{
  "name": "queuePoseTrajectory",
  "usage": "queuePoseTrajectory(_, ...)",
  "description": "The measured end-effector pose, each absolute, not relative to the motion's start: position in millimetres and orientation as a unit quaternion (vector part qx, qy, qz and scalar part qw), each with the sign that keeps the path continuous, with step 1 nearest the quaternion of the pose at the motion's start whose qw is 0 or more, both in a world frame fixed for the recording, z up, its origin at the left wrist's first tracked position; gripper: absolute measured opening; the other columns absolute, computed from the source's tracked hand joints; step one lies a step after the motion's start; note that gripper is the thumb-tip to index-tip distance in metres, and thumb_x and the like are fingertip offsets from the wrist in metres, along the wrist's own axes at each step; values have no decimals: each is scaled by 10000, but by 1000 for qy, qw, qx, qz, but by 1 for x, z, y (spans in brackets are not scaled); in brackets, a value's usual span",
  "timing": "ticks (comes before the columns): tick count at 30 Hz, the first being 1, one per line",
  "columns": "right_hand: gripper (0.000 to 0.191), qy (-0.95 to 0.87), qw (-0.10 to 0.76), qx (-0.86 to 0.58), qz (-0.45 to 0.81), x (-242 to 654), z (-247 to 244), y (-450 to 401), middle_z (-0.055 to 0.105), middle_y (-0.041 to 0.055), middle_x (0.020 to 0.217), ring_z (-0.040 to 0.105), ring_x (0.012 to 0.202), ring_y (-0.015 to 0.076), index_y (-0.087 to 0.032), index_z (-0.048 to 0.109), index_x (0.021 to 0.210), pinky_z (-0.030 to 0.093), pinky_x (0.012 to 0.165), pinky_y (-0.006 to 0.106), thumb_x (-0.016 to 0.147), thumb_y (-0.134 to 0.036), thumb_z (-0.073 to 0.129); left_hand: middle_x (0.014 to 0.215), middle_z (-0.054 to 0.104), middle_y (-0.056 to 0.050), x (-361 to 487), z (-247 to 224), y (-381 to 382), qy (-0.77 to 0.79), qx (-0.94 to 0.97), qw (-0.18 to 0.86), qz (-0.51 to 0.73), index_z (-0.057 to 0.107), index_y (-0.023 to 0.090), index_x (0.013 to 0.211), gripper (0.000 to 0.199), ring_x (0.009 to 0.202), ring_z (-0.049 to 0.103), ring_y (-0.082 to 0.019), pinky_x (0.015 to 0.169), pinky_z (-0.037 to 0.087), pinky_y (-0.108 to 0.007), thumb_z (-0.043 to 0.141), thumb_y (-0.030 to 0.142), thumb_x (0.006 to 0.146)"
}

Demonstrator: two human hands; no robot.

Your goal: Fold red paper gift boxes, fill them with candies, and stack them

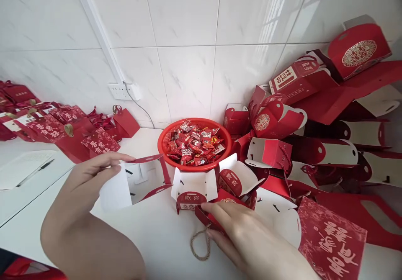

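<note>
My left hand (83, 183) pinches the edge of an open red carton (117, 193) with a white inside, its flaps spread above the table. At lower right, my right hand (245, 229) is closed on a red gift box (203, 217); the hand hides most of it. A twisted rope loop (192, 244) hangs from that box onto the table. Between the hands stands an open candy box (192, 198) with white flaps. Behind it is a red plastic basket (194, 168) full of wrapped candies (196, 144).
Open red boxes (273, 119) pile up along the right against the tiled wall. A patterned red box (333, 238) lies at lower right. At left are finished-looking red gift bags (99, 142), a pen (36, 172) on paper, and a wall socket (123, 91) with a cable.
</note>
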State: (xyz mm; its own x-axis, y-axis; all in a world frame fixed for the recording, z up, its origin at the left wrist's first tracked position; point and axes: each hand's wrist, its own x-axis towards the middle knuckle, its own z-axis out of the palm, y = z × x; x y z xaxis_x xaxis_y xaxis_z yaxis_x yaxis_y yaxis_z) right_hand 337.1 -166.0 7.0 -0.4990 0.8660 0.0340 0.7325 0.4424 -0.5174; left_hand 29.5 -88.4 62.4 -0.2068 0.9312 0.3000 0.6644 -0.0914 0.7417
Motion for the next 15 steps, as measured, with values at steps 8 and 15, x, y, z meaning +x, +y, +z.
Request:
queuePoseTrajectory(8,936,-686,445,-475,325,334,-1,-159,506,142,1435,599,1197,290,-328,-94,1555,574,847,420,926,-464,585,882,702,-4,136,55,-108,450,641,86,616,741,237,1101,267,714,576,-114,604,454,-210,635,213,857)
queuePoseTrajectory(15,805,-573,498,-600,252,352,-6,-135,596,-7,715,602,616,215,-258,40,1574,532,567,357,946,-408,521,939,682,7,150,33,-94,391,785,220,428,593,330,1314,397,704,627,-108,638,529,-213,574,227,931)
